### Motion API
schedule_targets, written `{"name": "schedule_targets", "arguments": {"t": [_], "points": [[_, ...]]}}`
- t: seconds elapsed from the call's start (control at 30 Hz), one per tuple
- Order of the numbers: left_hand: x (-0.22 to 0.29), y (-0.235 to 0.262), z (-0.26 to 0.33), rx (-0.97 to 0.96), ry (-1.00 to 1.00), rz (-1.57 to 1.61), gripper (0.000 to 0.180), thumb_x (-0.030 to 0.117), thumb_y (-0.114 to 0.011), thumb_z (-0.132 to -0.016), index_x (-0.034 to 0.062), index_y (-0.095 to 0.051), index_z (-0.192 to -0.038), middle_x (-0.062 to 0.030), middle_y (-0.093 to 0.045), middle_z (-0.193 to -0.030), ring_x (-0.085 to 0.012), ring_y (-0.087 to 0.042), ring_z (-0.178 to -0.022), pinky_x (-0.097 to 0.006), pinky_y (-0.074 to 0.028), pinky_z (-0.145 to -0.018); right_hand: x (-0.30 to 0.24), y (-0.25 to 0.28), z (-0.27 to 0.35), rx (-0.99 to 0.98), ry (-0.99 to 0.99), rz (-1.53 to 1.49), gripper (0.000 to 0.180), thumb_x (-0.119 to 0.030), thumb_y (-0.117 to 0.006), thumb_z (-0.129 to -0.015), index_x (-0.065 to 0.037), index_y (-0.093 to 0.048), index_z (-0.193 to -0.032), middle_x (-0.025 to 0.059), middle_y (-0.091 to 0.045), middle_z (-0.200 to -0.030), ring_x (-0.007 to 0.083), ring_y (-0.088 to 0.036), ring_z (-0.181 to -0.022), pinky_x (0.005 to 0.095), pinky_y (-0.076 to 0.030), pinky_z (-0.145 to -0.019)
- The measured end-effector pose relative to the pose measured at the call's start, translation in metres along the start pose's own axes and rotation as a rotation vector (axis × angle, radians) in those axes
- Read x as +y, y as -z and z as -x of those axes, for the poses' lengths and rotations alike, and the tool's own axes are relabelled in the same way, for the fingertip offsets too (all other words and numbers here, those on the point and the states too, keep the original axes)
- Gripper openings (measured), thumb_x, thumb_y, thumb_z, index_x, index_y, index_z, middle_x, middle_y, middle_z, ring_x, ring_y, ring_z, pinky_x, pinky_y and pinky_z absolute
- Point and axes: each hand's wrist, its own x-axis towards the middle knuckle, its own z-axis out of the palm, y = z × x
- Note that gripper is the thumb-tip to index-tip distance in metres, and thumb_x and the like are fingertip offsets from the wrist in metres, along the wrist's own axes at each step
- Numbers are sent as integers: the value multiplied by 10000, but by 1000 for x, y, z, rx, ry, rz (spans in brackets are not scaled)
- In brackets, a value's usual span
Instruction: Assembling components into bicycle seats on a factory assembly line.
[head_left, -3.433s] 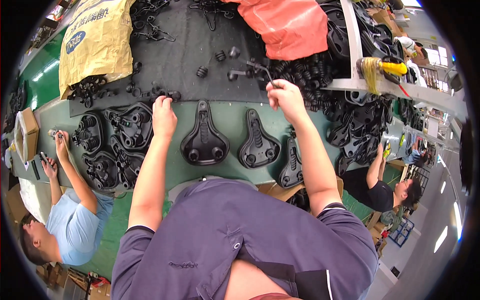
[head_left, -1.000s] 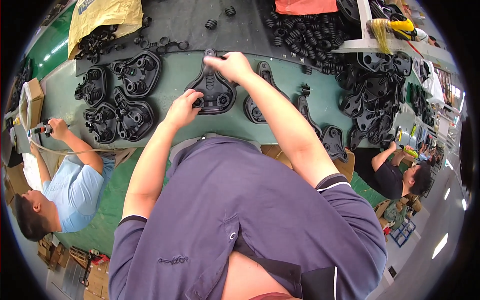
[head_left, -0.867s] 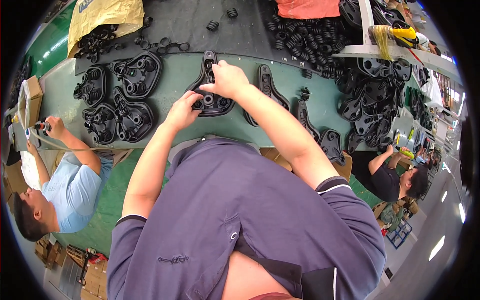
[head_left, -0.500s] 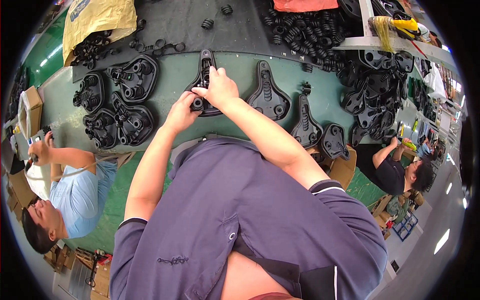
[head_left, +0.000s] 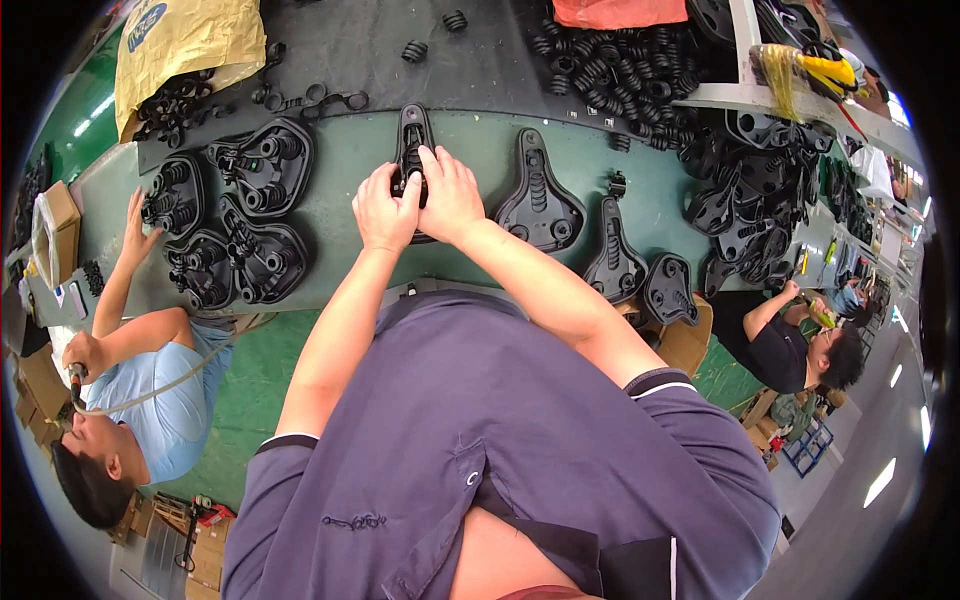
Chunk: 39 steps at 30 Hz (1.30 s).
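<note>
Here, in the head view, both hands press on one black bicycle saddle base [head_left: 412,135] lying underside up near the middle of the green bench [head_left: 340,190]. The left hand [head_left: 385,210] clasps its wide rear; the right hand [head_left: 447,195] pinches its middle, apparently steadying it. Its long axis runs toward the bench's far edge, narrow nose pointing away. Another saddle base [head_left: 540,195] lies just right.

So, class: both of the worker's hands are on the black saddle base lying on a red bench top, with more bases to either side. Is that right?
Not quite. The bench top is green, not red, as the head view shows. The rest stands: the left hand and right hand are both on the black saddle base, with more bases to the left and right.
</note>
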Motion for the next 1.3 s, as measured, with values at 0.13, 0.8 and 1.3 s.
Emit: {"name": "schedule_targets", "arguments": {"t": [0.13,0.8,1.3], "points": [[-7,-11,-1,127,-91,-38,338,403,-716,-949,89,-728,-1075,-111,-736,-1175,-337,-656,-1110,-486,-461,-960,6,-9,-6,201,81,-63,733,-463,-693,-924,-22,-550,-1492,283,-594,-1425,448,-627,-1201,565,-458,-1069],[-33,81,70,-138,916,1272,347,88,-609,-1023,-29,-575,-1349,-181,-709,-1251,-356,-736,-1106,-520,-644,-951,-57,24,-13,-121,-154,-581,862,-366,-887,-802,54,-553,-1477,224,-649,-1423,294,-648,-1298,401,-497,-1121],[-336,234,-164,652,848,1988,420,109,-434,-1067,-54,-606,-1415,-226,-628,-1466,-468,-576,-1366,-639,-517,-1152,85,69,-2,174,-354,157,668,-326,-778,-851,9,-623,-1408,334,-506,-1542,508,-524,-1397,517,-443,-1193]]}}
